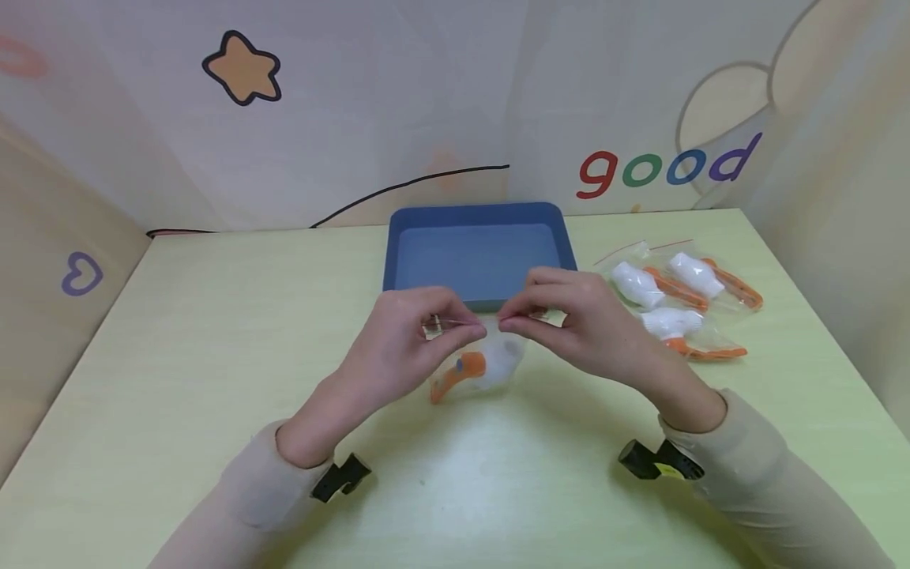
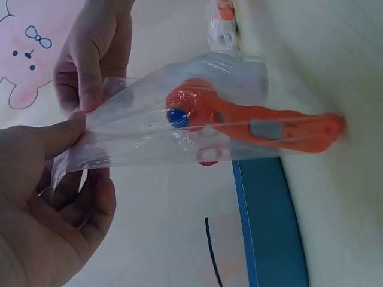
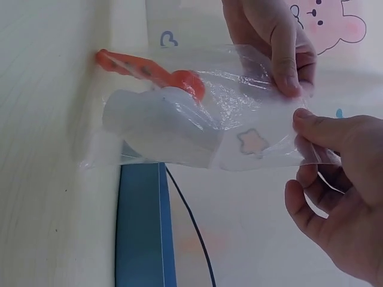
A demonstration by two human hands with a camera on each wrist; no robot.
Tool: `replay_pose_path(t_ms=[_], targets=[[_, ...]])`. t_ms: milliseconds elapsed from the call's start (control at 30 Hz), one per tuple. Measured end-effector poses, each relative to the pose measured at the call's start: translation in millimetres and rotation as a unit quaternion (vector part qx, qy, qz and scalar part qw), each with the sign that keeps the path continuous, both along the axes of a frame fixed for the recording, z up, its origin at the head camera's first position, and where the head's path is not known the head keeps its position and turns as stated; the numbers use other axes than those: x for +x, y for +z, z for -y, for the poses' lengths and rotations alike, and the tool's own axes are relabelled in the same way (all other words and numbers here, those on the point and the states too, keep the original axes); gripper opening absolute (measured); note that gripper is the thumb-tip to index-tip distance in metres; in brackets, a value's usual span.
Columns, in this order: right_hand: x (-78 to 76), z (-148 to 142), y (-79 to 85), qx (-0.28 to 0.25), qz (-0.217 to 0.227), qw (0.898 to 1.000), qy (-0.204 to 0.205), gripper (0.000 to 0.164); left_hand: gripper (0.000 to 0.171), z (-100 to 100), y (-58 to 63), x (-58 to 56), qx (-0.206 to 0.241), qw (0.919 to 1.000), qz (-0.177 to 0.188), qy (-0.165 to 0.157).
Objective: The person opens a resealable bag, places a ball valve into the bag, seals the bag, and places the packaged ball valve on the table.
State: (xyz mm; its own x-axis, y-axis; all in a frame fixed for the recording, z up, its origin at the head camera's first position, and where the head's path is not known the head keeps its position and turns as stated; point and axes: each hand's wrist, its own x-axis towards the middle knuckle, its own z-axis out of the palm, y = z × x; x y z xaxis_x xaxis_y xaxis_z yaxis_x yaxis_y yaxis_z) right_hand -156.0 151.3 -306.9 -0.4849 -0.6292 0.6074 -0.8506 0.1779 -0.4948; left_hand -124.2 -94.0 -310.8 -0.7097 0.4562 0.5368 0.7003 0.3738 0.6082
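Both hands pinch the top edge of a clear plastic bag, which hangs upright just above or touching the table. My left hand has its edge between thumb and fingertips on one side. On the other side, my right hand does the same, the fingertips of the two hands close together. Inside the bag lie an orange handle-like part with a blue round spot and a white rounded part. Whether the mouth of the bag is sealed I cannot tell.
Behind the hands stands a shallow blue tray against the back curtain. Several similar bags lie at the right, each with white and orange parts, among them a far bag and a near bag.
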Motion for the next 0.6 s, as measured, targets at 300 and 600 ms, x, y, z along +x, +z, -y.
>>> replay_pose_path(t_ms=[300, 600], targets=[[-0.2, -4.2, -2.7, 0.018, 0.146, 0.987, -0.072, 0.039, 0.006, 0.9, 0.5, -0.5, 0.132, 0.9805, 0.146, 0.003], [1.2, 1.0, -20.4, 0.059, 0.36, 0.929, -0.057, 0.067, 0.005, -0.3, 0.5, -4.0, 0.259, 0.9353, 0.241, 0.006]])
